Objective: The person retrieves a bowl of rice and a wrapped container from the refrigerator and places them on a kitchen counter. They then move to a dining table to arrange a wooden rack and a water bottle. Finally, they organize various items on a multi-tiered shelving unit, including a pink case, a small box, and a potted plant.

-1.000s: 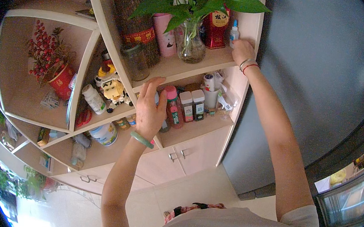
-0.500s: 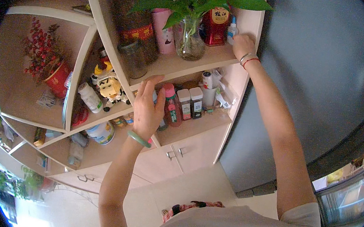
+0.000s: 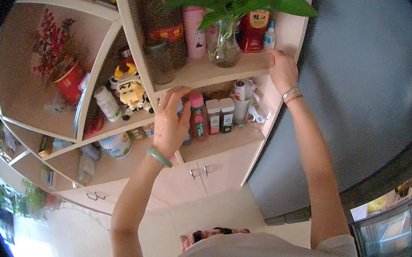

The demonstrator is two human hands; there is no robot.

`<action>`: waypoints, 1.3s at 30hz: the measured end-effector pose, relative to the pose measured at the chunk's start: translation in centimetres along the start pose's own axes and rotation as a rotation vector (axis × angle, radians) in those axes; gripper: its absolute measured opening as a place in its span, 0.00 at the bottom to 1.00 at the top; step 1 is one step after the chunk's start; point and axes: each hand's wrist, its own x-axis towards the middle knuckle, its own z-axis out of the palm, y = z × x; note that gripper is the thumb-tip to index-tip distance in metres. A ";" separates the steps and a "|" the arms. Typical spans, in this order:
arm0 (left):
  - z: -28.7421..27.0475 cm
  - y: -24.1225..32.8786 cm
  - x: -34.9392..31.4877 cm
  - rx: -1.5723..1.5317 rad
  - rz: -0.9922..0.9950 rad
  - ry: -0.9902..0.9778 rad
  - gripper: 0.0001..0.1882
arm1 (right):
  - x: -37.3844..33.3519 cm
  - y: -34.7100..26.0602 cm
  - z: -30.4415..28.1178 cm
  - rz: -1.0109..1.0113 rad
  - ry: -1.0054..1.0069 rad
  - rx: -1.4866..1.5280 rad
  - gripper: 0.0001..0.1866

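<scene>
My left hand (image 3: 170, 125), a green bangle at its wrist, is raised in front of the lower shelf. Its fingers are stretched out, with the tips at the front edge of the upper shelf (image 3: 206, 81), and nothing shows in them. Beside it stands a pink-capped bottle (image 3: 198, 120). At the right end of the upper shelf, my right hand (image 3: 283, 72) reaches the edge near the side panel, fingers extended and partly hidden. Just behind its fingertips stands a small white bottle with a blue cap (image 3: 269, 39). A red liquor bottle (image 3: 252, 35) stands left of that.
A glass vase (image 3: 223, 47) with a leafy plant stands on the upper shelf, beside a pink cylinder (image 3: 194, 34) and a dark jar (image 3: 158, 63). Two black-and-white containers (image 3: 226, 115) and a white cup (image 3: 240, 109) sit below. A grey panel (image 3: 365, 95) rises at right.
My right hand has drawn back from the small blue-capped bottle to the shelf's edge, leaving the bottle standing. My left hand stays nearly in place. The view has shifted slightly.
</scene>
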 end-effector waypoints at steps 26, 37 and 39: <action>-4.6 6.7 -6.4 -1.589 -0.607 0.114 0.35 | -14.9 -11.6 -3.5 0.588 -0.124 2.471 0.37; -9.7 5.5 -12.6 -1.715 -0.622 0.321 0.33 | -19.6 -20.0 -4.2 0.734 -0.400 2.591 0.35; -11.4 5.1 -13.4 -1.673 -0.626 0.354 0.32 | -19.9 -22.1 -3.8 0.721 -0.454 2.586 0.34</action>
